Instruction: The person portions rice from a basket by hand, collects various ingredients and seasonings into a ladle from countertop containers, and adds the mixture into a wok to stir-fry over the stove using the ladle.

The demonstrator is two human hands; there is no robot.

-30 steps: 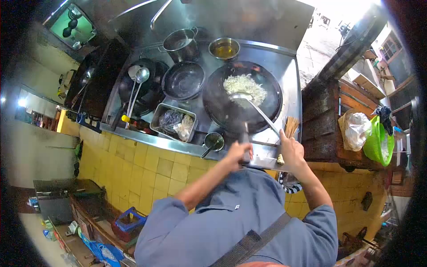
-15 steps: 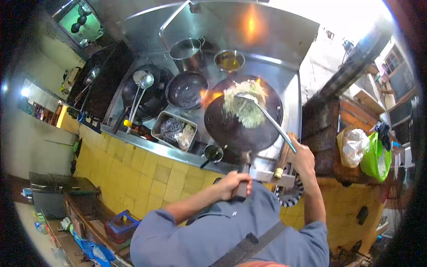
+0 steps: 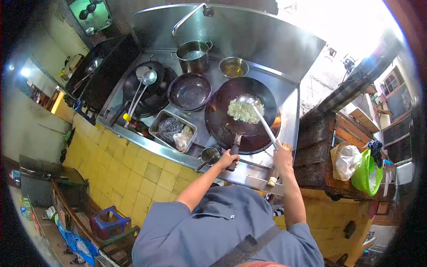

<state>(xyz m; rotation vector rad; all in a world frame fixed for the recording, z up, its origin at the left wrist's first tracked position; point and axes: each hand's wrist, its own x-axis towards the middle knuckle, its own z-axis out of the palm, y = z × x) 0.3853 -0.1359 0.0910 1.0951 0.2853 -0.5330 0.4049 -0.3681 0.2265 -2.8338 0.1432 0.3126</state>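
A large dark wok (image 3: 222, 127) sits over the burner, with a little orange flame showing at its right side. My left hand (image 3: 227, 160) is wrapped round the wok's handle at the near side. In the wok lies a heap of pale shredded food (image 3: 242, 114), greenish white; its exact kind is unclear. My right hand (image 3: 282, 156) grips the long handle of a metal ladle (image 3: 267, 127). The ladle's bowl rests on the far part of the food. Below my right hand, a bundled bamboo brush (image 3: 272, 180) lies at the stove's front edge.
Left of the wok stand an empty dark pan (image 3: 190, 92), a steel pot (image 3: 192, 55) and a tray with plastic bags (image 3: 173, 131). Behind is a bowl of yellow oil (image 3: 233, 67). A small strainer cup (image 3: 210, 155) sits near the front edge. A green basket (image 3: 367, 173) stands right.
The wok has gone from raised and tilted to level on the burner. The food has dropped from the air into it, the tall flames have shrunk, and both hands have moved slightly forward.
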